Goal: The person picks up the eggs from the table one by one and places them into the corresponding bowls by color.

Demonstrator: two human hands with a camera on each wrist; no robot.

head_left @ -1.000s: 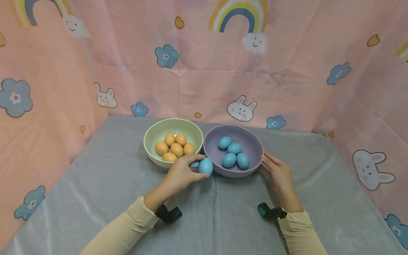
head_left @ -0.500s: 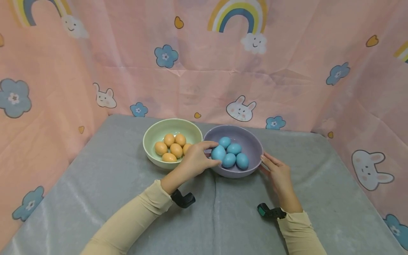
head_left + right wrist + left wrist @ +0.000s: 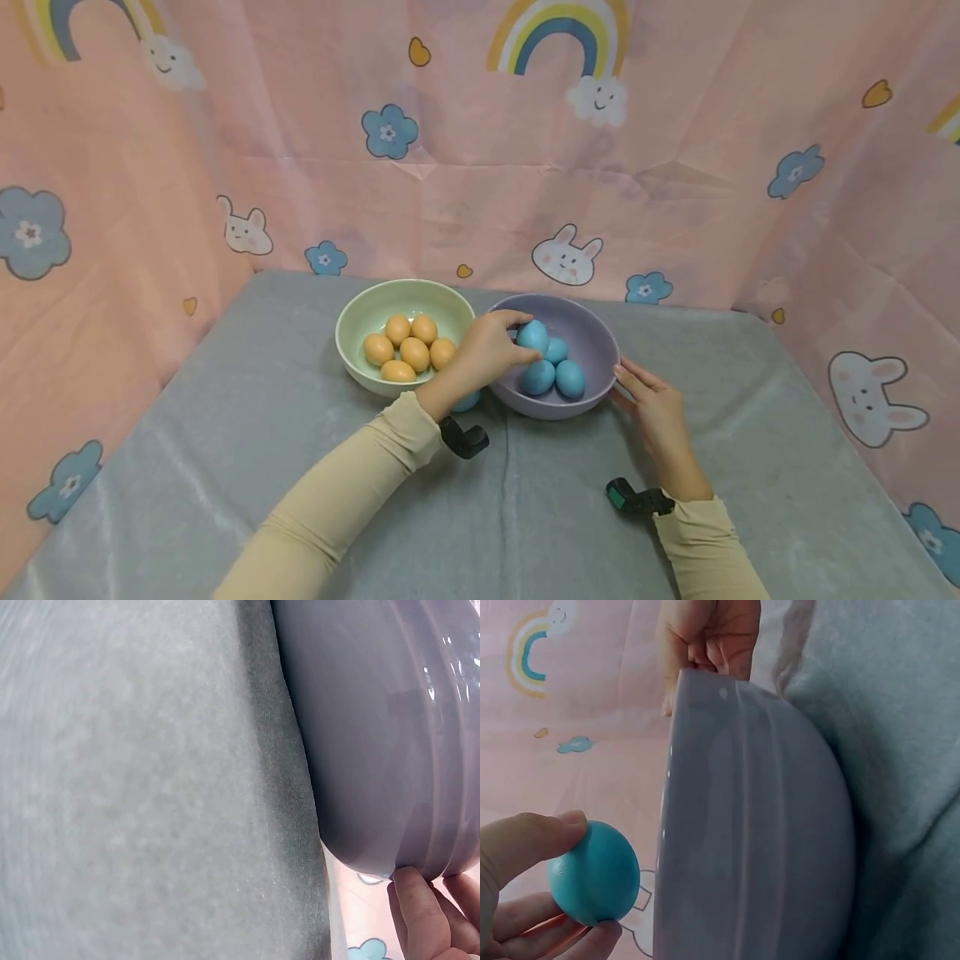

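My left hand [image 3: 486,350] pinches a blue egg [image 3: 532,335] between thumb and fingertips, over the left part of the purple bowl [image 3: 603,333]. In the left wrist view the held egg [image 3: 594,874] is beside the bowl's rim, clear of it. Several more blue eggs [image 3: 570,379] lie in the bowl, partly behind the held one. My right hand [image 3: 656,412] holds the bowl by its right rim; in the right wrist view its fingers [image 3: 420,907] touch the outer wall. Part of another blue egg-like thing [image 3: 467,402] shows behind my left wrist.
A green bowl [image 3: 352,312] with several yellow eggs [image 3: 414,354] stands just left of the purple one. Both rest on a grey cloth [image 3: 555,508]. A pink printed curtain [image 3: 465,200] hangs behind and at the sides.
My left hand has carried the blue egg from in front of the gap between the bowls, rightward and away from me, over the purple bowl. My right hand has stayed at the rim.
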